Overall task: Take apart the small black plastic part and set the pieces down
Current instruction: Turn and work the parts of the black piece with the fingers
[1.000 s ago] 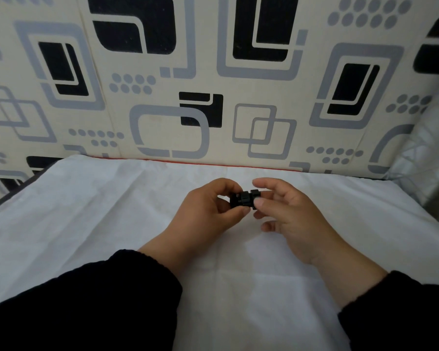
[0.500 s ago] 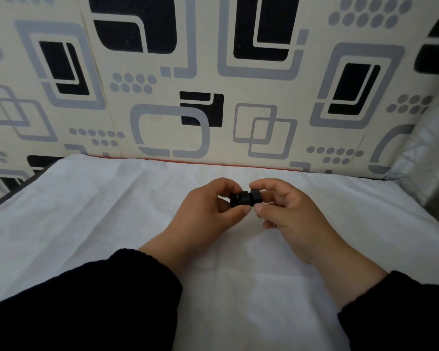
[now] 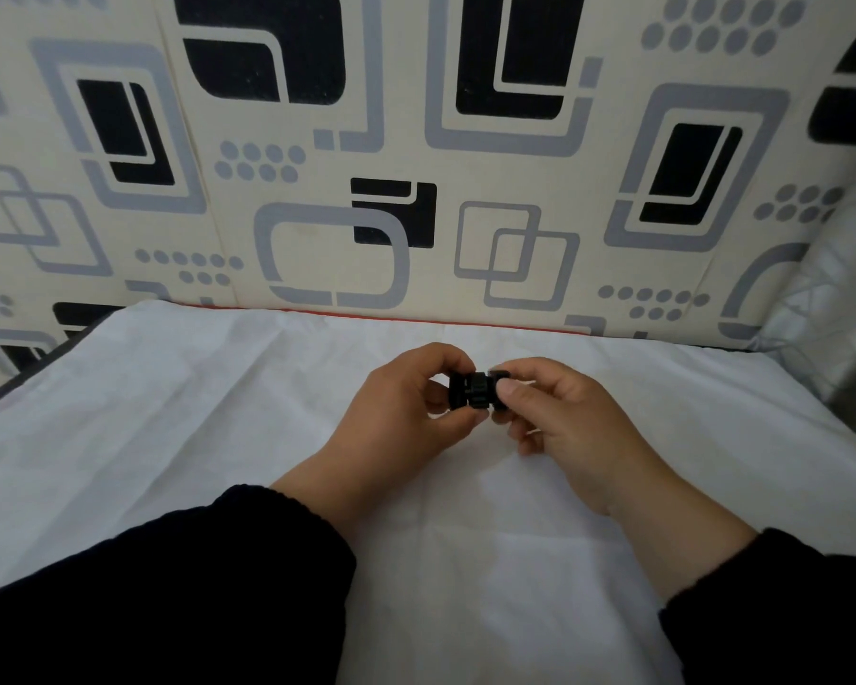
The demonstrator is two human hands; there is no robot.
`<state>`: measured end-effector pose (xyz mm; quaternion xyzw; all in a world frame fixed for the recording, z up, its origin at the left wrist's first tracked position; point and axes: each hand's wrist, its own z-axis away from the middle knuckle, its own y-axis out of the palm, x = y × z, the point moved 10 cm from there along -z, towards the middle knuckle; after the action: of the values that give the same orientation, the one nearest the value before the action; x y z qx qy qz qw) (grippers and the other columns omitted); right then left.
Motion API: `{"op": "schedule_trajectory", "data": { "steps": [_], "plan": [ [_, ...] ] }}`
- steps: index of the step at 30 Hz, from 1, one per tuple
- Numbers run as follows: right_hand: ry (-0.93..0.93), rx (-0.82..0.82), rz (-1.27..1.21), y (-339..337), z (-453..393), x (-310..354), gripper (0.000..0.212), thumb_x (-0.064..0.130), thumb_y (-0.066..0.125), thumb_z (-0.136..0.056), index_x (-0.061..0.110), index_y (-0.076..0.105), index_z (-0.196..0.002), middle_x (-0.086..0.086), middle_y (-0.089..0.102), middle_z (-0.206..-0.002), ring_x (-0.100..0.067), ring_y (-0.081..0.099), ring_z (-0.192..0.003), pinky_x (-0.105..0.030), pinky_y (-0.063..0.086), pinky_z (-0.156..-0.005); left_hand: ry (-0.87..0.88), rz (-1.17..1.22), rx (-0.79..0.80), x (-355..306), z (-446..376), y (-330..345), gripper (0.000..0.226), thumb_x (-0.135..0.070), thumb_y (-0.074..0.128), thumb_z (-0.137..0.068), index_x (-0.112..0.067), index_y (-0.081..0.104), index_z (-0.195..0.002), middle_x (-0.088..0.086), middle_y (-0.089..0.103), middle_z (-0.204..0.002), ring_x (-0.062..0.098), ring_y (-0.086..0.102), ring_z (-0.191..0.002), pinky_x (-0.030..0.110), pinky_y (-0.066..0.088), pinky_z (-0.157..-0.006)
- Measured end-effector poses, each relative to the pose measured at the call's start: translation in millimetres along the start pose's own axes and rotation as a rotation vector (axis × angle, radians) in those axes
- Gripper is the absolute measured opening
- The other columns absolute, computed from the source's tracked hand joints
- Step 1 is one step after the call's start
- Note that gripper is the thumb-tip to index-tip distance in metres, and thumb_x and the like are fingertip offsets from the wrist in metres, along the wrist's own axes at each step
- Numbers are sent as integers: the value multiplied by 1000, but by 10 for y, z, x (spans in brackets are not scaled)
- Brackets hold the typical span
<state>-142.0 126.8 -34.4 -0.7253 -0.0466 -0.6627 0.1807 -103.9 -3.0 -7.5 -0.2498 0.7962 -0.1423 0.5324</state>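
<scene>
Above the white-covered surface (image 3: 169,437), the left hand (image 3: 406,412) and right hand (image 3: 559,422) each pinch one end of the small black plastic part (image 3: 475,390), still in one piece. Behind stands a patterned wall panel (image 3: 416,165); nothing lies between.

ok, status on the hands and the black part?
Left hand and right hand both pinching the small black plastic part, held above the white cloth. Part in one piece, nothing set down. Nothing in the way.
</scene>
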Motion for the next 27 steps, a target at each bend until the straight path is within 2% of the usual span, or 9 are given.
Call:
{"op": "schedule_trajectory", "data": {
  "steps": [4, 6, 8, 12, 15, 18, 22, 25, 27],
  "plan": [
    [-57, 40, -20, 36, 16, 64, 24, 13, 59, -80, 33, 64, -91, -2, 64, -80, -9, 57, -66, -24, 48, -58, -32, 43, -8, 34, 1, -6, 18, -23, 72, -73, -27, 59, -84, -20, 64, -61, -2, 60, -54, 4, 39, -53],
    [-69, 46, -23, 38, 22, 79, 28, 10, 59, -79, 35, 64, -91, -1, 65, -83, -12, 57, -71, -27, 47, -61, -32, 42, -4, 35, 1, 2, 18, -23, 72, -73, -28, 59, -84, -26, 63, -61, -4, 59, -54, 3, 39, -53],
    [-67, 47, -35, 36, 20, 76, 30, 9, 59, -79, 35, 64, -91, 0, 66, -85, -13, 57, -73, -28, 46, -63, -26, 47, -7, 33, 1, 1, 19, -22, 72, -73, -29, 58, -83, -18, 66, -64, -2, 61, -57, 4, 40, -54],
    [-15, 32, -55, 30, 12, 20, 15, 26, 59, -80, 33, 64, -92, 3, 67, -85, -12, 60, -71, -28, 48, -61, -3, 8, -16, 17, -3, -13, 23, -22, 73, -72, -30, 58, -87, -10, 67, -82, 4, 64, -69, 7, 44, -60],
    [19, 7, -35, 8, 5, -25, 16, 37, 55, -81, 26, 66, -87, 6, 69, -73, -11, 58, -65, -28, 48, -58, 8, -24, -10, 4, -4, -10, 25, -21, 72, -71, -30, 58, -89, -8, 67, -87, 8, 64, -74, 13, 48, -64],
    [6, 1, -25, 6, 5, -18, 12, 29, 56, -82, 22, 66, -87, 5, 67, -67, -10, 56, -61, -25, 47, -55, 3, -8, 1, -6, 6, 1, 22, -22, 72, -72, -29, 59, -89, -11, 67, -84, 6, 64, -72, 17, 50, -67],
    [-40, 18, -14, 16, 6, 30, 20, 15, 62, -79, 29, 62, -93, 3, 67, -78, -4, 59, -63, -23, 49, -58, -44, 52, 6, 42, 14, 10, 15, -26, 71, -74, -27, 61, -85, -21, 63, -56, -2, 56, -51, 5, 38, -52],
    [-81, 38, 5, 36, 19, 77, 30, 8, 61, -78, 34, 61, -92, 3, 69, -86, -3, 60, -67, -21, 50, -58, -47, 57, 8, 55, 7, 12, 12, -30, 70, -76, -27, 62, -84, -19, 62, -57, -1, 56, -51, 4, 38, -52],
    [-99, 41, 7, 36, 27, 102, 34, 5, 60, -77, 36, 61, -91, 3, 68, -90, -3, 59, -67, -20, 50, -58, -47, 55, 15, 55, 3, 17, 12, -29, 70, -76, -27, 62, -84, -24, 62, -59, -3, 57, -52, 4, 38, -53]
  ]
}}
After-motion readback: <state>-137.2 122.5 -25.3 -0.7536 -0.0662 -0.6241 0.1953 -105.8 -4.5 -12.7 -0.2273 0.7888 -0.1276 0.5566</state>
